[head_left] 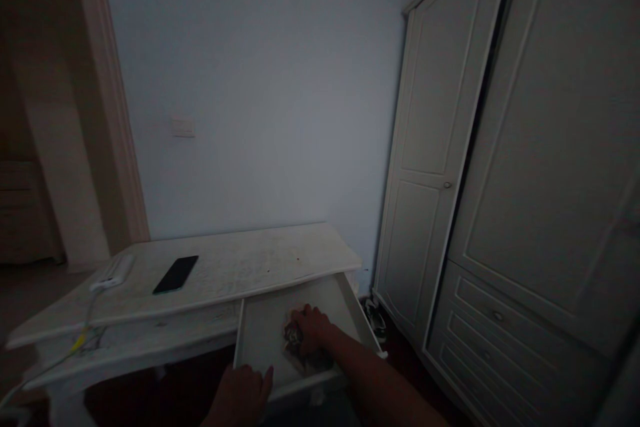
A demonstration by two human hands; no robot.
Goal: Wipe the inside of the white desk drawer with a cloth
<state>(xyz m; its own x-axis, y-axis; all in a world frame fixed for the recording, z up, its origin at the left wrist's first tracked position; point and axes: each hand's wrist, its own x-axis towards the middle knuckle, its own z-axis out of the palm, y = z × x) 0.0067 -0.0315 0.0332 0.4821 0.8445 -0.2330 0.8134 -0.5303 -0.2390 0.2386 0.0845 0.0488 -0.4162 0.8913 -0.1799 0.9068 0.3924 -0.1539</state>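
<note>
A white drawer (350,307) is pulled out from the right side of a white desk (250,250). Inside it, my right hand (310,328) presses down on a crumpled patterned cloth (293,340), fingers curled over it. Part of the cloth is hidden under the hand and forearm. My left hand (243,392) is at the drawer's front left corner, its fingers bent around the edge and the thumb pointing up. The room is dim, so fine detail of the cloth does not show.
On the desk top lie a dark phone (176,275) and a white power strip (113,271) with a cable running down the left. A white wardrobe (425,200) stands to the right. Shoes (375,319) sit on the floor between it and the drawer.
</note>
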